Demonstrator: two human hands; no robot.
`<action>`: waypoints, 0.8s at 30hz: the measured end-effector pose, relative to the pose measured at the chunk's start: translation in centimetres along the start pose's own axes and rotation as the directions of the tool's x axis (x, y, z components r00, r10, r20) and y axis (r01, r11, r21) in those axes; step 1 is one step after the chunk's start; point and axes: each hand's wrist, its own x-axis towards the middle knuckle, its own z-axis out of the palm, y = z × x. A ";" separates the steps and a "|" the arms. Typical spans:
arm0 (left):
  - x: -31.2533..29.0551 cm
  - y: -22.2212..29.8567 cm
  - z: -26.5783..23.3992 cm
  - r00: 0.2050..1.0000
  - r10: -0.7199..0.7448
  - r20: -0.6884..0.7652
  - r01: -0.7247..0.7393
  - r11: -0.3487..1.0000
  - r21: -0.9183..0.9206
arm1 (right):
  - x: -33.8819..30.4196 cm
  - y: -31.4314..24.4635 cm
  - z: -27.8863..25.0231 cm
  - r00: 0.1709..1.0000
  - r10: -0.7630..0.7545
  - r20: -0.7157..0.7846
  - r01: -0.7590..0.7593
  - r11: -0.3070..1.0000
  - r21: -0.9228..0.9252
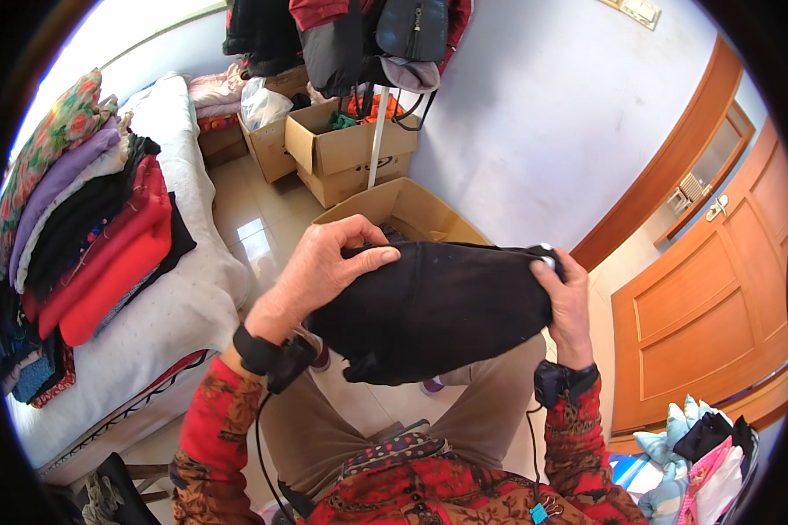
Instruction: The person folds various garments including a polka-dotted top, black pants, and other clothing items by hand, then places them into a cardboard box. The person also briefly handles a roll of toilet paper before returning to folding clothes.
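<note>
A piece of black clothing [429, 306] is stretched between my two hands above my lap; its exact kind does not show. My left hand [346, 254] pinches its upper left edge between thumb and fingers. At the upper right corner my right hand [565, 302] grips it, with the thumb on the near face. A small white spot shows by the right fingertips. The cloth hangs down in front of my knees, and a loose bit dangles at its lower left.
On the left, a stack of folded clothes [105, 236] lies on a bed with a white cover [179, 289]. An open cardboard box [451, 219] stands beyond my hands, more boxes [324, 149] behind. Clothes hang on a rack [378, 140]. A filled laundry basket [749, 477] stands lower right, near a wooden door [709, 297].
</note>
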 end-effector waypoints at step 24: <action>5.2 0.2 -2.4 0.998 0.031 0.048 -0.048 0.914 0.404 | 8.4 -2.8 -0.6 0.991 -0.124 0.058 0.133 0.975 -0.176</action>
